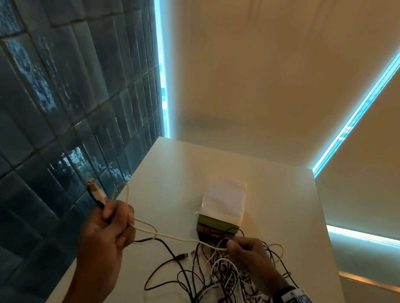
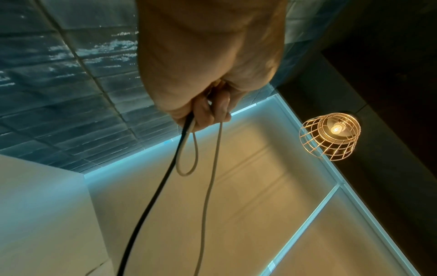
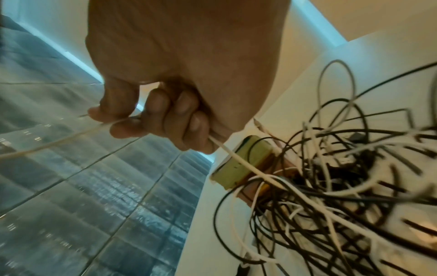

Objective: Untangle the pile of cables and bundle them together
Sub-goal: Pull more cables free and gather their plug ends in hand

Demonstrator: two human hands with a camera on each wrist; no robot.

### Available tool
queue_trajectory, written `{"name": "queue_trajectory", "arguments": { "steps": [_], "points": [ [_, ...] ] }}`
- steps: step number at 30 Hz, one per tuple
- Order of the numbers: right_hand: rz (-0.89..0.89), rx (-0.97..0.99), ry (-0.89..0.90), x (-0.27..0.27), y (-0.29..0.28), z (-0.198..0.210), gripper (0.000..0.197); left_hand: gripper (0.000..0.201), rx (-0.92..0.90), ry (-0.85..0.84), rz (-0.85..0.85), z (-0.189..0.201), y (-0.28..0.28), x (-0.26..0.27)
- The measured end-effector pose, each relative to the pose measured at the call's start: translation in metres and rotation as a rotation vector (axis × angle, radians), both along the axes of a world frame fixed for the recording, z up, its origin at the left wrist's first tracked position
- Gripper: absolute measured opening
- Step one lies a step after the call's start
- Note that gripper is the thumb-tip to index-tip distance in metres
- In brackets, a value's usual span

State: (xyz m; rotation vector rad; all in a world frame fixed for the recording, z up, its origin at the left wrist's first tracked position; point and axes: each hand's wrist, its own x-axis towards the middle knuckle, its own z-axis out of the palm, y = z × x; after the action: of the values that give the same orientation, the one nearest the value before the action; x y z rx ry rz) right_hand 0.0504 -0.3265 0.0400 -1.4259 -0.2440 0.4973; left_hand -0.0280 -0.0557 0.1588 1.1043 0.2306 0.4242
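Observation:
A tangled pile of black and white cables (image 1: 226, 281) lies on the white table (image 1: 174, 173). My left hand (image 1: 110, 226) is raised over the table's left edge and grips looped white cable (image 1: 179, 238) together with a black cable (image 2: 151, 194); a USB plug (image 1: 93, 189) sticks up from the fist. My right hand (image 1: 244, 252) hovers just above the pile and holds the same white cable (image 3: 238, 160) in its curled fingers (image 3: 156, 115). The white cable runs taut between both hands.
A bag with a white top and green band (image 1: 222, 206) lies on the table just behind the pile. A dark blue tiled wall (image 1: 37, 108) stands close on the left. A caged lamp (image 2: 331, 136) hangs overhead.

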Motion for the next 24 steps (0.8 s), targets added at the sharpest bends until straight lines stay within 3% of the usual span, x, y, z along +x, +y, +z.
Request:
{"name": "queue_trajectory", "arguments": {
  "steps": [5, 9, 11, 13, 14, 19, 24],
  "points": [
    [-0.101, -0.031, 0.074, 0.006, -0.019, -0.029, 0.037, 0.045, -0.028, -0.078, 0.073, 0.014, 0.014, -0.008],
    [-0.156, -0.106, 0.071, 0.008, -0.025, -0.051, 0.033, 0.040, -0.004, -0.066, 0.086, 0.019, 0.012, -0.013],
    [-0.217, -0.154, 0.057, 0.010, -0.020, -0.052, 0.020, 0.031, 0.146, -0.008, 0.106, 0.013, 0.008, -0.016],
    [-0.289, -0.215, -0.005, 0.010, -0.010, -0.045, 0.013, 0.022, 0.363, 0.081, 0.050, 0.004, -0.002, -0.016],
    [-0.312, -0.232, -0.044, 0.009, -0.004, -0.038, 0.013, 0.027, 0.382, 0.124, 0.008, -0.002, -0.008, -0.014],
    [-0.295, -0.148, -0.198, -0.007, 0.026, 0.006, 0.009, 0.017, 0.363, 0.351, -0.177, -0.021, -0.046, 0.006],
    [-0.092, -0.042, -0.308, -0.027, 0.048, 0.040, 0.011, 0.005, 0.388, 0.426, -0.263, -0.044, -0.077, 0.019]
  ]
}}
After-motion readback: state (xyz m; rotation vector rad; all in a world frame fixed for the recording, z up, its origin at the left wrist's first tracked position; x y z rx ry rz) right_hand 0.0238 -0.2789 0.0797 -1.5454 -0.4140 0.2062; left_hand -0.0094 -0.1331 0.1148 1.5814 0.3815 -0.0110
